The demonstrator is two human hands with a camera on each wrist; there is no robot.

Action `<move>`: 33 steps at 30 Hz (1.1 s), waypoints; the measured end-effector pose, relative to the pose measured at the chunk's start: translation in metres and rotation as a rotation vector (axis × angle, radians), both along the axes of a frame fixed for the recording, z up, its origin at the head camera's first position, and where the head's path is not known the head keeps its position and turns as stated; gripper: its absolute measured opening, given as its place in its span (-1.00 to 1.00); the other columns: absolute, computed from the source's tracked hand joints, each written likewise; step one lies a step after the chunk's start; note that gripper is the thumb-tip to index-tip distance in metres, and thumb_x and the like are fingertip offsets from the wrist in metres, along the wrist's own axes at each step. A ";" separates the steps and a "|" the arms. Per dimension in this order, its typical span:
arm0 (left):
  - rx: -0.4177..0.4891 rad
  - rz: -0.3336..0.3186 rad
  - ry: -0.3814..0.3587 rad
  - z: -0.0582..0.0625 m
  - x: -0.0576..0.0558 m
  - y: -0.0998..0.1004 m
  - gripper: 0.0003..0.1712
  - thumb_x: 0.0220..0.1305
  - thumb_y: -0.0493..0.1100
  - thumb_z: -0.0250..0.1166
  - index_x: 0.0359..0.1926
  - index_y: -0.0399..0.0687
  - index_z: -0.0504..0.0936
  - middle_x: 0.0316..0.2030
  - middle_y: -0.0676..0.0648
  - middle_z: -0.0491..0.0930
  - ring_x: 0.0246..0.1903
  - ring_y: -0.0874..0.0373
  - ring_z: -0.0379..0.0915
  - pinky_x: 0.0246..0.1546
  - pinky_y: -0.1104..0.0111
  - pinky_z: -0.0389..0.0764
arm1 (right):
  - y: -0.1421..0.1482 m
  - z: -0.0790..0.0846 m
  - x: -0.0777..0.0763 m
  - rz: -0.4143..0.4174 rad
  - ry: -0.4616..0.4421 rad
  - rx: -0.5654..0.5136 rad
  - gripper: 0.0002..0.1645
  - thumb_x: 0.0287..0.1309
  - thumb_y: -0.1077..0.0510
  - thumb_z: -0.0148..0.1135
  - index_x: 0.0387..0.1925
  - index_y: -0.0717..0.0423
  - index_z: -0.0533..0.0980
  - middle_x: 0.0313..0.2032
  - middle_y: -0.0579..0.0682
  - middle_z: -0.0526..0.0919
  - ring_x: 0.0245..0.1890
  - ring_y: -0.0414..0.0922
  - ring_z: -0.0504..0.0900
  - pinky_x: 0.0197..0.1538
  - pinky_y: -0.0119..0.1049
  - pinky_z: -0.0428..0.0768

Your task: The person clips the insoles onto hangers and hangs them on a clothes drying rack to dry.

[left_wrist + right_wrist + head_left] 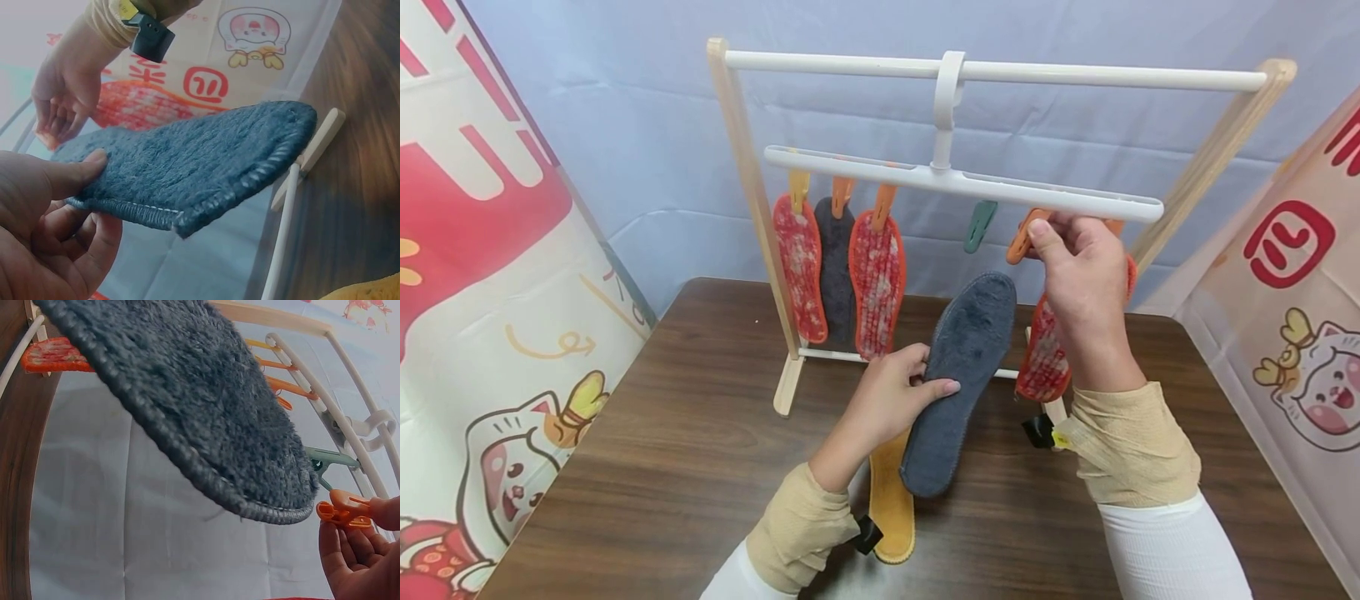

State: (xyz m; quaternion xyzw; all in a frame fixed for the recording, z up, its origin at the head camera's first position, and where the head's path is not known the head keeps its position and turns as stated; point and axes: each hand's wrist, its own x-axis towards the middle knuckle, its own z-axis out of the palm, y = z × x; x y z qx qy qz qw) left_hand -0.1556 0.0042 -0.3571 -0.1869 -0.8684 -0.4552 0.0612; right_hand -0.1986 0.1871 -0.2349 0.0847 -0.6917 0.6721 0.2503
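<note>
My left hand [887, 396] pinches a dark grey fuzzy insole [964, 375] by its edge, thumb on the face, holding it tilted in front of the rack. In the left wrist view, stitching runs round the edge of the insole [200, 150]. My right hand [1088, 279] grips an orange clip [1022, 237] under the right half of the white hanger bar [865, 170]. In the right wrist view, the insole's rounded end lies close beside the orange clip [344, 509], apart from it. A green clip [980, 227] hangs just left with nothing in it.
Red-and-white insoles [877, 292] and a grey one [837, 275] hang from clips at the left. Another red-and-white insole [1045, 354] hangs at the right, partly behind my right hand. A yellow insole [892, 508] lies on the brown table [700, 467]. The wooden-legged rack [752, 200] stands behind.
</note>
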 end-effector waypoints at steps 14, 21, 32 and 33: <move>0.018 0.000 -0.001 0.005 -0.002 0.005 -0.50 0.04 0.17 0.30 -0.54 -0.03 0.22 -0.69 0.06 0.05 -0.70 0.24 -0.06 -0.61 0.40 0.06 | 0.002 -0.001 0.000 -0.015 -0.022 0.020 -0.73 0.15 0.15 0.20 -0.23 0.31 0.53 -0.38 0.01 0.61 -0.30 -0.09 0.56 -0.13 -0.32 0.45; 0.021 -0.015 0.001 0.008 -0.003 0.007 -0.45 0.04 0.16 0.31 -0.53 -0.11 0.21 -0.68 0.05 0.02 -0.68 0.23 -0.08 -0.61 0.39 0.05 | 0.002 -0.001 0.000 -0.027 -0.032 0.050 -0.71 0.16 0.12 0.19 -0.20 0.29 0.53 -0.34 0.01 0.61 -0.25 -0.09 0.56 -0.12 -0.32 0.47; 0.022 -0.013 0.010 0.010 -0.005 0.008 -0.47 0.04 0.19 0.28 -0.54 -0.04 0.19 -0.69 0.05 0.04 -0.70 0.21 -0.07 -0.62 0.38 0.05 | 0.003 -0.001 0.000 0.013 -0.017 0.048 -0.72 0.17 0.13 0.18 -0.24 0.32 0.52 -0.39 0.03 0.61 -0.30 -0.05 0.56 -0.11 -0.31 0.46; 0.022 -0.014 0.007 0.010 -0.005 0.009 -0.46 0.05 0.19 0.28 -0.54 -0.05 0.18 -0.68 0.05 0.03 -0.70 0.21 -0.07 -0.62 0.38 0.05 | 0.003 -0.002 0.000 0.016 -0.017 0.047 -0.72 0.17 0.13 0.18 -0.25 0.33 0.51 -0.39 0.03 0.61 -0.31 -0.05 0.56 -0.11 -0.31 0.46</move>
